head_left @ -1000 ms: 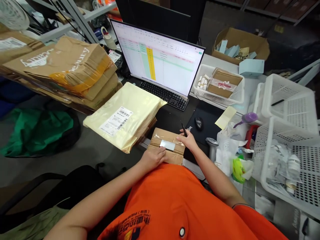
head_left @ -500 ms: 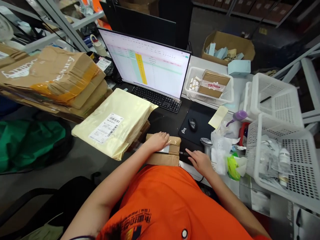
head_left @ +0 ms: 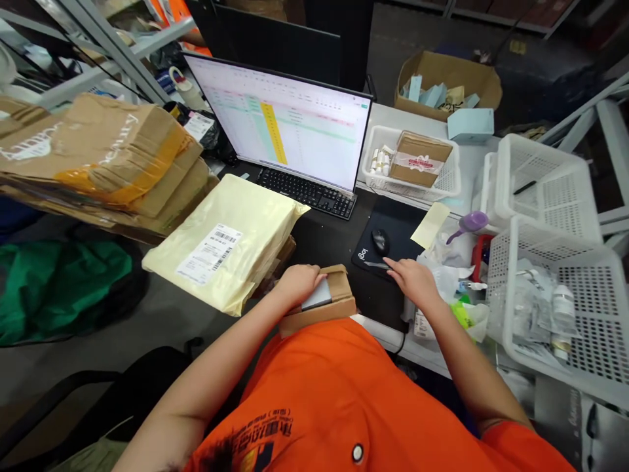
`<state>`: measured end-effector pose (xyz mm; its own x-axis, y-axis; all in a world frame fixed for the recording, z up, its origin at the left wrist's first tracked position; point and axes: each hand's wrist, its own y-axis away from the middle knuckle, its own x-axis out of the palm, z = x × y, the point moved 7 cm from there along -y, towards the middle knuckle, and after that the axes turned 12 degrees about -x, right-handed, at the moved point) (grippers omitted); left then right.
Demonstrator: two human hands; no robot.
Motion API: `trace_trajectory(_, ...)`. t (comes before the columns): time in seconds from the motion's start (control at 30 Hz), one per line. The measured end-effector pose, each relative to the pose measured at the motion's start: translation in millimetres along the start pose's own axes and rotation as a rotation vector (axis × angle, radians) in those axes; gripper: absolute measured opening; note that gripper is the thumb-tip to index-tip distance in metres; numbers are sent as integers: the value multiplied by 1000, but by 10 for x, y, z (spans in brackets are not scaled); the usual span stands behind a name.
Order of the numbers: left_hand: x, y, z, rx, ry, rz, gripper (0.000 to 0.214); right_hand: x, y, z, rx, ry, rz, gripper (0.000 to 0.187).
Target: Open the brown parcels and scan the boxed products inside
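A small brown cardboard box lies open at the table's front edge, against the orange shirt. Inside it shows a flat grey-white item, partly covered by my left hand, whose fingers are closed over the box's left side. To the right, my right hand is above the lower edge of the black mouse pad. Its fingers pinch a slim, pointed knife, tip toward the left, apart from the box. A black mouse sits just beyond the knife.
A pale yellow parcel with a label lies left, near stacked cartons. Beyond are a keyboard and monitor. White baskets, plastic wrapping and a purple scoop crowd the right side.
My right hand has moved up and right with the knife, away from the box onto the mouse pad. The box's flaps have opened, showing more of its inside, and my left hand has shifted left.
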<state>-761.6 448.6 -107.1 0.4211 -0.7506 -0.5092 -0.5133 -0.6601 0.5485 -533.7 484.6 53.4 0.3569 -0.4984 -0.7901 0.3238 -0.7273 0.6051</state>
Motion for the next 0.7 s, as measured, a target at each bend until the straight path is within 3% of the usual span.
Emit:
trace_trajectory(0.13,-214,-15,207,-293,73,-51,44,-187,276,-72,241,-319,-268,46)
trace_trajectory(0.23,-269,-69,312,-454,148,-46,56,-91,444,153,352,-558,-259,51)
trace_trajectory(0.3,-232,-124,340,-537,228,-16,70,14,485,446,292,-595,-180,51)
trace_trajectory(0.4,-175,-201,316,-604,309,-32,79,185,508,877,119,-412,-50,46)
trace_trajectory(0.5,-138,-238,278,-617,326,-35,80,379,513,1102,48,-170,32,41)
trace_trajectory(0.7,-159,-218,291,-555,298,-53,77,505,403,1369,-139,104,12,38)
